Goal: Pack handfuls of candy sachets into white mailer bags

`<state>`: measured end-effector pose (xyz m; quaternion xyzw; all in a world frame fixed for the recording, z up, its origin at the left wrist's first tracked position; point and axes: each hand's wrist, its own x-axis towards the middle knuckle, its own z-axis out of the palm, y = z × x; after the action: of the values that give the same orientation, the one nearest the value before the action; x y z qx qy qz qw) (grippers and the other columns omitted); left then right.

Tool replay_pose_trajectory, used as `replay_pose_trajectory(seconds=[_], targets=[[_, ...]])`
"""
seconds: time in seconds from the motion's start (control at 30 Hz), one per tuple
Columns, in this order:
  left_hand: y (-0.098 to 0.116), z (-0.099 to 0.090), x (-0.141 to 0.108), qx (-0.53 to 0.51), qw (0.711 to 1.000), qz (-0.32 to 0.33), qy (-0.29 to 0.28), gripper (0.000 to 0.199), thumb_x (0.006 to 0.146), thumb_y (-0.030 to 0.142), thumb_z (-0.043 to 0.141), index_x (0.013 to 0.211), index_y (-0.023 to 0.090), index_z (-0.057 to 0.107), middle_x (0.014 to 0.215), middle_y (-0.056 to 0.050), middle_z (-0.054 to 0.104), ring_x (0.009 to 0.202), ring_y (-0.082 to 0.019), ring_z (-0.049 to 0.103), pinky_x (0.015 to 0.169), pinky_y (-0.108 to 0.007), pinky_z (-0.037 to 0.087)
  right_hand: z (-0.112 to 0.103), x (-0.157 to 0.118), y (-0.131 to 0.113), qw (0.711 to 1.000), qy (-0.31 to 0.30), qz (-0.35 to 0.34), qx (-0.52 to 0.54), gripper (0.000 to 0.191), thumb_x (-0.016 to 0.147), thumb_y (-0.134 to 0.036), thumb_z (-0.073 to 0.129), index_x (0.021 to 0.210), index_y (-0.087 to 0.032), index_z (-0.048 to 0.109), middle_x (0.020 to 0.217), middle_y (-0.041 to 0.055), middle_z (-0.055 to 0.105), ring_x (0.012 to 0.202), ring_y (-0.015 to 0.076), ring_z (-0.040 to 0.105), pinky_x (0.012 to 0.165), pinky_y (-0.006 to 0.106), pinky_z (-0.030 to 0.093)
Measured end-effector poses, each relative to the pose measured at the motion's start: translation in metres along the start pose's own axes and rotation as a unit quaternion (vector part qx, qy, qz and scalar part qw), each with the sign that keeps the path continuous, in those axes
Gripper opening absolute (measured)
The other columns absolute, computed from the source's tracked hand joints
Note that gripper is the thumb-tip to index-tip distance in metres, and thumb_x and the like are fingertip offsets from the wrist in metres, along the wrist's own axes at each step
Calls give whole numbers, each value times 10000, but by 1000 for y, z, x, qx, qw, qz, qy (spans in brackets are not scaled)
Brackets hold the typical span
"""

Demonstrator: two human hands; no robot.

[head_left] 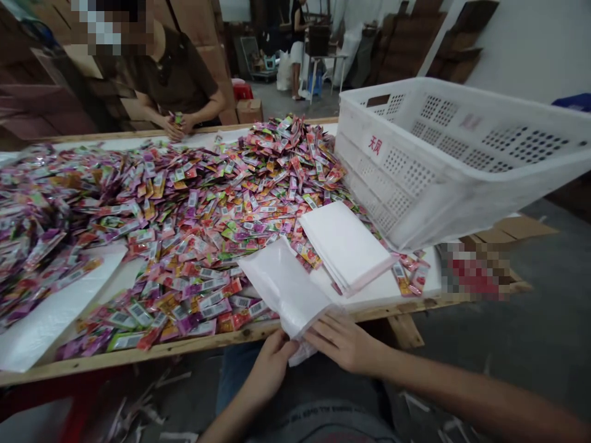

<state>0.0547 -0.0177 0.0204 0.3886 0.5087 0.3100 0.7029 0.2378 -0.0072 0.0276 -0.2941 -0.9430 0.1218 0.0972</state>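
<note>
Both hands, left hand (270, 363) and right hand (344, 341), pinch one white plastic bag (284, 286) at the table edge (138, 354).

Bare forearms, no sleeves visible; left hand (270, 369), right hand (344, 341) ungloved; grey printed shirt, blue trousers.

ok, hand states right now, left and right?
Left hand: closed, pinching the near end of the white plastic bag.
Right hand: fingers around the same bag's near edge, holding it.

Thin translucent white plastic bag (286, 289), matt; glossy multicoloured foil sachets (194, 209); rough bare wooden table (138, 354); smooth perforated white plastic crate (452, 154)
</note>
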Motion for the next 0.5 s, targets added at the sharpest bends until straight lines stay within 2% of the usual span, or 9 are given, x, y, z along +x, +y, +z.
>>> replay_pose_trajectory(seconds=[0.07,0.13,0.23,0.33,0.37,0.43,0.47,0.5], targets=[[-2,0,-2,-16,1000,-21,-12,396,586,343,573,915,138,654,961,-76,686,966,-269,574,914,-366,403,-3,-7,-5,1000,22,2,13,255,899,-148,402,1046,-112,607,1027,122,656,970,191,581,850,320,447],[-2,0,-5,-14,999,-30,-19,392,611,414,576,890,149,650,923,-67,680,928,-258,577,869,-354,423,-5,-1,-8,998,-19,32,59,181,878,-185,468,957,-130,622,959,88,664,899,166,590,798,278,455],[-2,1,-10,18,1000,-16,4,356,643,468,543,795,160,638,838,-56,664,869,-237,565,802,-325,437,-8,20,-10,987,-94,50,124,127,813,-235,582,896,-148,621,924,70,655,874,166,582,765,268,444],[-3,-1,-13,64,997,0,35,312,661,442,499,701,153,610,729,-45,630,756,-206,539,727,-309,441,-17,28,-9,977,-92,51,187,50,784,-150,572,789,-160,621,847,48,644,834,152,566,753,261,423],[-2,-3,-14,84,995,3,45,310,668,432,484,694,149,607,702,-41,620,727,-199,530,710,-307,441,-22,20,-9,973,-80,47,213,83,774,-118,555,752,-167,620,817,39,637,837,153,558,760,264,417],[1,-14,-18,133,989,11,59,333,688,430,456,712,141,620,691,-39,619,726,-201,531,712,-310,447,-32,-14,-5,959,-64,72,266,126,759,-113,541,699,-186,623,771,27,623,836,161,549,759,278,415],[2,-22,-21,163,985,15,57,352,700,438,447,730,139,632,708,-43,630,747,-210,542,728,-316,452,-37,-40,-2,947,-60,112,294,122,750,-138,553,677,-197,630,737,24,615,805,166,551,729,280,422],[4,-32,-24,195,979,18,46,371,714,449,443,751,141,647,738,-47,647,778,-221,557,752,-321,459,-41,-70,0,928,-64,183,317,106,734,-168,577,654,-206,636,726,24,616,744,163,552,691,282,428]])
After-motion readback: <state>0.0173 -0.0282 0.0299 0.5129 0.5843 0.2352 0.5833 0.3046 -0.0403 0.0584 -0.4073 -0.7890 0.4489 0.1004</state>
